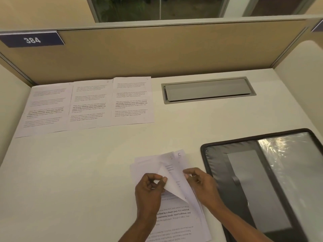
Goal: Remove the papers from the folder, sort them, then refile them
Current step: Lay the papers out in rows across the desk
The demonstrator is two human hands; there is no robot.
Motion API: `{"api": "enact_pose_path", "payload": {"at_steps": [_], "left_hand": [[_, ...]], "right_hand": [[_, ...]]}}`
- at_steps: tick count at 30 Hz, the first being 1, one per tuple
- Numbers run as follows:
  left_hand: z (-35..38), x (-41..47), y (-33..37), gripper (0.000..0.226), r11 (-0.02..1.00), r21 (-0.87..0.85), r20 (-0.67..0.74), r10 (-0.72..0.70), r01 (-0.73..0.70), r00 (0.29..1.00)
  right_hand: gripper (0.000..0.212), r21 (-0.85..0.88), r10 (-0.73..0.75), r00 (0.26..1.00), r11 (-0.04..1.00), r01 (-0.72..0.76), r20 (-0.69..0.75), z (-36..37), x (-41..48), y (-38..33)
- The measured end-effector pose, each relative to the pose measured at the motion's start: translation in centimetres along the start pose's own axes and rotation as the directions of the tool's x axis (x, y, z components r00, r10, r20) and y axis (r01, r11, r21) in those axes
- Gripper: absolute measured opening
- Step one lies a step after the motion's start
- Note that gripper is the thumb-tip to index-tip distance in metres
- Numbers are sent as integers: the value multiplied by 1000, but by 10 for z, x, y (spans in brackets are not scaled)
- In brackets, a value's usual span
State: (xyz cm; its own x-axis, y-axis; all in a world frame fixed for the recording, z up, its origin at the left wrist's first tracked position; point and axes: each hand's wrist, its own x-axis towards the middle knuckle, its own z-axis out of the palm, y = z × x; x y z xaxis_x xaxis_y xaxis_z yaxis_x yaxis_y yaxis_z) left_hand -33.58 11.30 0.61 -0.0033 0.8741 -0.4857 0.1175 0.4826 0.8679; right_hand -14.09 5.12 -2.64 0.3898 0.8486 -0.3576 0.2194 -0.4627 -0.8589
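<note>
White printed paper stack [174, 219] at tabletop [87, 172] front edge; left hand [148, 189] fingers pinch top sheet [172, 186] by its lifted corner, right hand [201, 184] fingers grip stack's right side. Open black folder [244, 180] at front-right corner.

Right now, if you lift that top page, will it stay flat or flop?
Probably flop: the top page already curls over where the left hand pinches its corner. It likely weighs very little, since fingers alone lift it. It may slide easily off the pile, whose sheets are fanned out.
</note>
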Motion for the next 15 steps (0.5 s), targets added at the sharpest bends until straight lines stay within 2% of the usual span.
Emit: {"api": "enact_pose_path", "payload": {"at_steps": [2, 3, 4, 7, 8, 15], "left_hand": [[-1, 1, -4, 14, 1000, 6, -4, -4, 4, 1000], [-1, 1, -4, 14, 1000, 15, -6, -6, 6, 1000], [-1, 1, -4, 16, 1000, 24, -10, -8, 8, 1000], [1, 1, -2, 21, 999, 50, -8, -3, 4, 1000], [2, 1, -1, 22, 998, 60, -4, -2, 2, 1000], [14, -7, 5, 16, 996, 91, 25, -5, 3, 1000]], "right_hand": [[51, 66, 35, 999, 997, -35, 0, 1, -3, 1], [62, 92, 44, 999, 995, -43, 0, 1, -4, 2], [58, 95, 36, 999, 995, -35, -11, 1, -4, 2], [11, 40, 0, 999, 999, 2, -40, 1, -3, 2], [4, 25, -3, 999, 1000, 4, -51, 2, -2, 2], [13, 13, 18, 997, 1000, -17, -75, 4, -5, -5]]}}
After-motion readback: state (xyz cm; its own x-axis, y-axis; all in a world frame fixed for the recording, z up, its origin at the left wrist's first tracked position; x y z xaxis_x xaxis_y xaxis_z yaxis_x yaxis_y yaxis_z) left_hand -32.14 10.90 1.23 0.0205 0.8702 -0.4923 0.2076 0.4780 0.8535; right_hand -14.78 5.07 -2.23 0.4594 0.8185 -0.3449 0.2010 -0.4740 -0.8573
